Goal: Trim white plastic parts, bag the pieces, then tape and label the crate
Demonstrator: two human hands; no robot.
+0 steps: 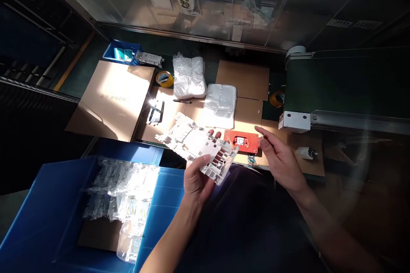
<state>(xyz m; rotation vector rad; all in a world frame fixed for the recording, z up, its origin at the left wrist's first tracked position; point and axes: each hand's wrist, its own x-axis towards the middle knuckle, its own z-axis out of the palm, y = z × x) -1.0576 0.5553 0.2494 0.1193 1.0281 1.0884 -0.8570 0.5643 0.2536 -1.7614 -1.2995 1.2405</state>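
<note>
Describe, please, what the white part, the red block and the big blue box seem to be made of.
White part: likely moulded plastic, mostly matte; fine ribs and cut-outs suggest it.
Red block: plastic or painted metal; its flat, even colour leaves it open.
Blue box: probably plastic sheet, faintly glossy; smooth, creased panels suggest it.

Left hand [197, 179] gripping a white, flat moulded-plastic housing [197, 141]
Just left of the right hand [283, 162] lies a red rectangular plate [253, 142]; beyond the left hand, two glossy white stacks [221, 101]; left of it, a blue open-topped box [35, 209] holding clear plastic bags [131, 196]
</note>
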